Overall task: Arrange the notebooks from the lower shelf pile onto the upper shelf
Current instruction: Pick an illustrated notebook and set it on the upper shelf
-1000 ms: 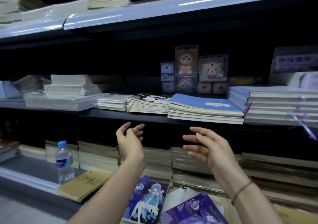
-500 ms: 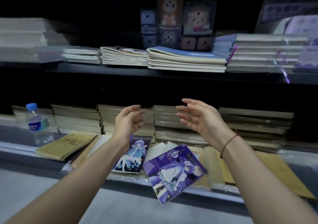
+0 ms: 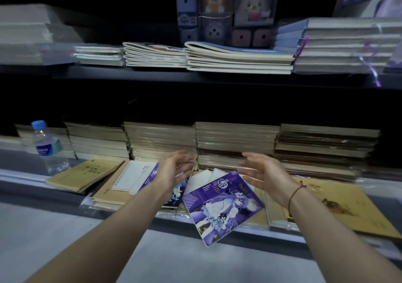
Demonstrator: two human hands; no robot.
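Observation:
A loose pile of notebooks lies on the lower shelf (image 3: pixel 26 174). On top is a purple cartoon-cover notebook (image 3: pixel 221 206), tilted and hanging over the shelf's front edge. A second purple notebook (image 3: pixel 152 176) lies to its left, partly hidden under my left hand (image 3: pixel 174 169). My right hand (image 3: pixel 263 172) hovers above the first notebook's far corner. Both hands are open, palms facing each other, holding nothing. The upper shelf (image 3: pixel 195 77) carries a blue-cover notebook stack (image 3: pixel 237 58) and a smaller stack (image 3: pixel 154 54).
A water bottle (image 3: pixel 46 148) stands at the left of the lower shelf beside yellow notebooks (image 3: pixel 84 174). More yellow notebooks (image 3: pixel 339 206) lie at the right. Tall stacks (image 3: pixel 235 143) fill the back of the lower shelf. Boxed toys (image 3: pixel 215 6) stand behind the upper stacks.
Both empty hands have dropped from the level of the upper shelf down to the loose pile on the lower shelf. The view has tilted downward with them.

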